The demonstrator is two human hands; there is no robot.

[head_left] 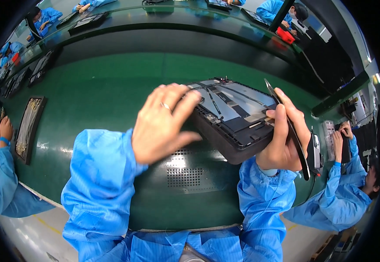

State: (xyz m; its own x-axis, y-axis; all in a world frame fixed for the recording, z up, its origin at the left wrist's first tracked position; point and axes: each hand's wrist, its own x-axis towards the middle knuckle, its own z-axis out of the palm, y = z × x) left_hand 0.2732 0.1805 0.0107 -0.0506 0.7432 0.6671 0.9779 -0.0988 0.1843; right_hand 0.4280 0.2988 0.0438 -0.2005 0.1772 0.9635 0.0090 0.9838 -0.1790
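Observation:
A dark block-like holder point(231, 146) is tilted above the table, with an opened tablet-like device point(238, 107) on top that shows grey panels, black strips and flat cables. My right hand point(286, 139) grips its right side, thumb on the upper edge. The same hand holds black pointed tweezers point(292, 131), their tip pointing up and away. My left hand point(163, 122) is beside the left edge, fingers stretched and thumb apart; a ring is on one finger. Its fingertips overlap the device's far left corner, and I cannot tell whether they touch it.
A green table point(94, 96) spreads below, with a perforated patch point(184, 177) near me. At left lies a dark tray point(29, 129) of thin pale cable-like parts. A raised shelf point(155, 37) crosses the far side. Co-workers in blue sit at both sides and beyond; a black-and-silver tool point(315, 153) stands right.

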